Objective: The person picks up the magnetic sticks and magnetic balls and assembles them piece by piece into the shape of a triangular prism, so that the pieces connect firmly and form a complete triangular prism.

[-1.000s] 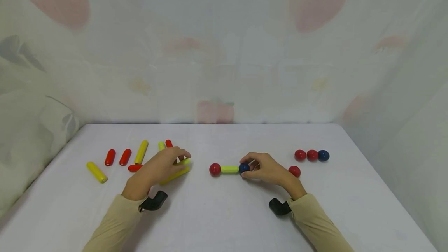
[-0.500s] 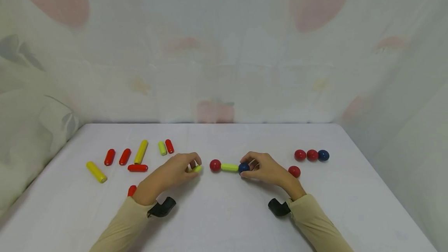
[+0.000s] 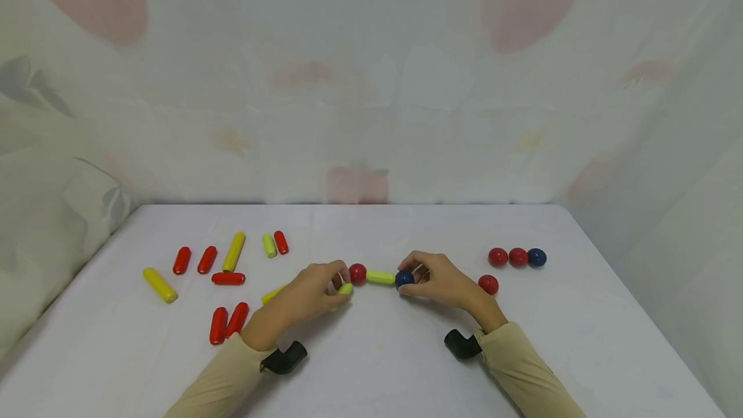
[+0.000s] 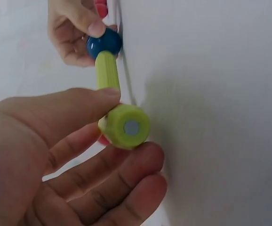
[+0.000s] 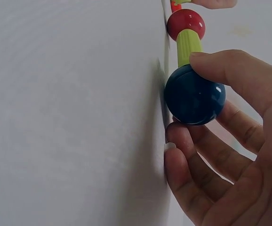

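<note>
Pale, faintly patterned cloth (image 3: 406, 115) is hanging behind a white table (image 3: 371, 366). Left hand (image 3: 310, 289) is pinching a lime-green rod (image 3: 345, 289) between thumb and fingers; its grey-centred end is facing the left wrist camera. That rod is sitting just beside a red ball (image 3: 358, 274); contact unclear. Right hand (image 3: 438, 279) is holding a dark blue ball (image 3: 404, 278), thumb and fingers clamped on it. Second lime-green rod (image 3: 380, 278) is bridging the two balls, touching both. On the person's left, red rods (image 3: 228, 278), yellow rods (image 3: 234, 252) and a short green rod (image 3: 269, 246) are lying scattered. On the right, two more red balls (image 3: 498, 257) and another blue ball (image 3: 536, 258) are forming a row; a lone red ball (image 3: 489, 284) is lying nearer the right wrist.
</note>
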The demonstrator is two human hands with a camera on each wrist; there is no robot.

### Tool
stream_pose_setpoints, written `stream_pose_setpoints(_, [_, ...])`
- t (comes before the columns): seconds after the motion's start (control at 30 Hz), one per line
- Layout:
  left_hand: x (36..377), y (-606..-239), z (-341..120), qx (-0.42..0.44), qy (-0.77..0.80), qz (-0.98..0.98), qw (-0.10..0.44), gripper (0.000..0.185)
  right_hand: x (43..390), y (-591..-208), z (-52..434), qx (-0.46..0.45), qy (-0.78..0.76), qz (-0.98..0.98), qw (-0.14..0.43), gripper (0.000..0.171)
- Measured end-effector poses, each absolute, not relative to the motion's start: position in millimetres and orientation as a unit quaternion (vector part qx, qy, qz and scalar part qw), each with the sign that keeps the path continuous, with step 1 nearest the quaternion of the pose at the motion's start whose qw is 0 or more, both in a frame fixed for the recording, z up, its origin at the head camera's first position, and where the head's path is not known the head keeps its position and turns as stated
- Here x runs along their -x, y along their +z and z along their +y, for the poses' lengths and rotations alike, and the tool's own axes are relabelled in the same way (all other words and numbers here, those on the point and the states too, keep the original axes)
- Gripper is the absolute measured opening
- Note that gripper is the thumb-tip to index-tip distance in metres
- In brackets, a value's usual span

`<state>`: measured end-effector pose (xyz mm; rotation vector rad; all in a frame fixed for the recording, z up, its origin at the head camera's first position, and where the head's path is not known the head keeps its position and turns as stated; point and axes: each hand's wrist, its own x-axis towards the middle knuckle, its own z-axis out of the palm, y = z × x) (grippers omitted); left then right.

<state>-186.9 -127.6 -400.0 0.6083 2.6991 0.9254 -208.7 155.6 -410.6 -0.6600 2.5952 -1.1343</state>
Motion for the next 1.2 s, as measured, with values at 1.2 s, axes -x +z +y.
stream_pose_setpoints(1.2, [184,-399,-130,-0.303,0.314,0.893,0.109,0.027,209,-411,156,0.235,-0.392,0.882,0.117,0.033])
